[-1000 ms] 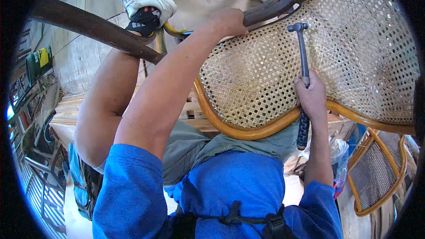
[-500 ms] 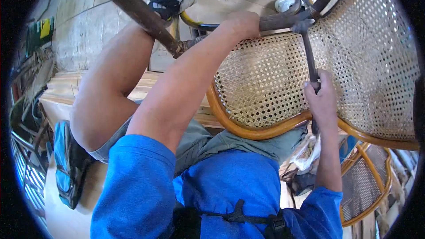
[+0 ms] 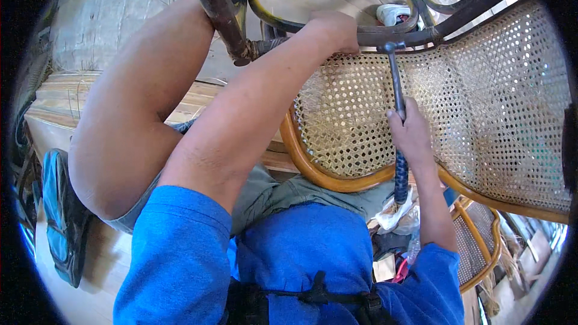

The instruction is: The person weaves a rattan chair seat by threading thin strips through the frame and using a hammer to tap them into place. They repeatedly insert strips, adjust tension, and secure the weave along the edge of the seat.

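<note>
Woven cane, pale straw in colour and pierced with open holes, forms the seat panel [image 3: 355,105] of the chair under inspection. The chair lies over the person's lap, its near edge, a glossy amber rattan rim [image 3: 325,179], set above the grey-green shorts [image 3: 313,197]. A dark brown rail [image 3: 412,37] runs along the panel's far edge; a thick dark pole [image 3: 214,9] stands near that edge's left end, beside a bound joint [image 3: 268,45].

Handling, as judged: the frame appears stiff and moderately light for its bulk, awkward to steady by reason of its curves. The cane appears springy, and liable to crack or dent under a stray blow; hold is best taken on the rail or rim, not on the weave. The lacquered rim may prove slippery.

The hammer [image 3: 395,81] appears head-heavy and rigid; its dark, ribbed grip [image 3: 401,174] is the sound place to hold.

Right hand [image 3: 413,133]: fingers closed around the hammer's handle, thumb lying along it. The hammer head overlaps the rail in view; contact cannot be confirmed.

Left hand [image 3: 338,29]: set at the rail, on the panel's far edge, left of the hammer head. Its fingers are largely hidden; their opening cannot be determined.
</note>
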A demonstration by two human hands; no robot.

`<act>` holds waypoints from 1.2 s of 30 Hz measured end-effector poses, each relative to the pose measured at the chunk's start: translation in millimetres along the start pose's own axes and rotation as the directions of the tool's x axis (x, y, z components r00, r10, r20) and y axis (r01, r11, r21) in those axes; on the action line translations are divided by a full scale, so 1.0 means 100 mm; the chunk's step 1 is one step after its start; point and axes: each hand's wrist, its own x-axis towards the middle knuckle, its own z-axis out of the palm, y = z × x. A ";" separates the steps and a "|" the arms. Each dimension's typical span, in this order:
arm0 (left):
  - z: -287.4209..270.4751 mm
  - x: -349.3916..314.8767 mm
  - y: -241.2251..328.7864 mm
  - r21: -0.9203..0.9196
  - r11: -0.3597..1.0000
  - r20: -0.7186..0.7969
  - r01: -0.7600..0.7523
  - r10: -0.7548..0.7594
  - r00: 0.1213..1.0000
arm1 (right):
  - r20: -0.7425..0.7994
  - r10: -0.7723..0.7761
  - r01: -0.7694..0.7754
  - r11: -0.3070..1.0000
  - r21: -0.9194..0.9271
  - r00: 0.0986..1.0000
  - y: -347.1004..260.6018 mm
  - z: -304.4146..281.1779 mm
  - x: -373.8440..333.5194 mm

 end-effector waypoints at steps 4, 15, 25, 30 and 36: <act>-0.03 0.00 0.03 0.007 1.000 0.012 0.001 -0.001 1.000 | 0.026 0.062 -0.064 0.994 0.086 0.998 -0.11 0.05 -0.02; 0.01 0.03 0.00 0.025 1.000 -0.017 -0.019 0.020 1.000 | 0.049 0.077 -0.075 0.997 -0.029 0.996 -0.12 0.18 0.02; -0.05 -0.01 0.03 0.019 1.000 0.016 -0.012 0.011 1.000 | 0.093 0.107 -0.100 0.992 -0.076 0.990 -0.17 0.13 0.05; 0.22 0.25 -0.43 -0.254 0.963 -0.325 -0.091 0.004 0.946 | -0.078 0.093 -0.110 0.962 -0.251 0.993 -0.01 0.01 0.13; -0.01 -0.13 -0.14 -0.940 -0.339 -0.046 -0.048 -0.012 0.999 | -0.223 -0.036 -0.073 0.884 -0.461 0.974 0.27 -0.17 0.18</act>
